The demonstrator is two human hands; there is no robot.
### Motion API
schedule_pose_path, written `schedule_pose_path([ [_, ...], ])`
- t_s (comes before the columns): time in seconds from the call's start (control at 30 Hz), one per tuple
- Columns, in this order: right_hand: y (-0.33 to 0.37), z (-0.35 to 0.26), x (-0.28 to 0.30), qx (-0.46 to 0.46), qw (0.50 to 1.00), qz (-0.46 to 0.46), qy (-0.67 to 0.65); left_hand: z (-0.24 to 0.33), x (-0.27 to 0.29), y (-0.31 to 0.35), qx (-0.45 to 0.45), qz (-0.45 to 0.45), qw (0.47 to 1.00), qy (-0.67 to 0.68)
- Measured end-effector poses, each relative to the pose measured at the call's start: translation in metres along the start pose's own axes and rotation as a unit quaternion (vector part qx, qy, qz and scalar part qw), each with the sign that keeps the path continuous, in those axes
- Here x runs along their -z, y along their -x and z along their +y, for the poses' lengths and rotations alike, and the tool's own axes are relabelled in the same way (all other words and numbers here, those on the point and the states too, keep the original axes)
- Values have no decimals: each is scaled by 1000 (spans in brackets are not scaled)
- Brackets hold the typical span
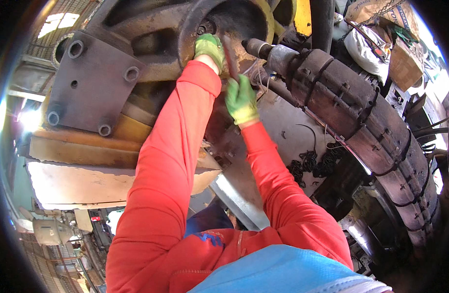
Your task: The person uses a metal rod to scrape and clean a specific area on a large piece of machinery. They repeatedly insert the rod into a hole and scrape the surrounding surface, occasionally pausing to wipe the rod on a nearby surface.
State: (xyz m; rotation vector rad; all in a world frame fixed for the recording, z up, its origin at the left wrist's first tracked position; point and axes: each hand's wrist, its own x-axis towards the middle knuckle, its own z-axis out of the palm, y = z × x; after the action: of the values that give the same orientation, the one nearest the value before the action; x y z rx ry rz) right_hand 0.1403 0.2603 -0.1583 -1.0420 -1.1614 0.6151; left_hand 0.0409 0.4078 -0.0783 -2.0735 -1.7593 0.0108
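Note:
Both my hands wear green gloves, below red sleeves. My left hand [210, 47] reaches into the round recess of a large, dirty cast-metal part [188, 36]. Its fingers are closed just below a round bolt hole [206, 27]; what they hold, if anything, is hidden. Lower and to the right, my right hand [241, 101] is wrapped round the lower end of a brown bar-shaped tool [230, 57]. The tool points upward beside my left hand, and its far end is blurred. A metal shaft end [256, 47] juts out to the right of the tool.
A steel plate [92, 80] with short tubes at its corners stands at the left. On the right curves a thick segmented dark metal piece [361, 102] bound with straps. Black chain-like bundles [310, 161] lie on a grey surface [278, 132]. A white sack [366, 51] sits at the upper right.

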Motion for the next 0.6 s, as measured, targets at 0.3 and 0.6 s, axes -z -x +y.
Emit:
schedule_pose_path([
  [0.3,-2,1,-2,22,997,-34,63,30,54,29,-52,-58,982,-174],
  [0.6,-14,-3,2,-64,997,-43,3,15,50,17,-22,-14,999,-22],
])
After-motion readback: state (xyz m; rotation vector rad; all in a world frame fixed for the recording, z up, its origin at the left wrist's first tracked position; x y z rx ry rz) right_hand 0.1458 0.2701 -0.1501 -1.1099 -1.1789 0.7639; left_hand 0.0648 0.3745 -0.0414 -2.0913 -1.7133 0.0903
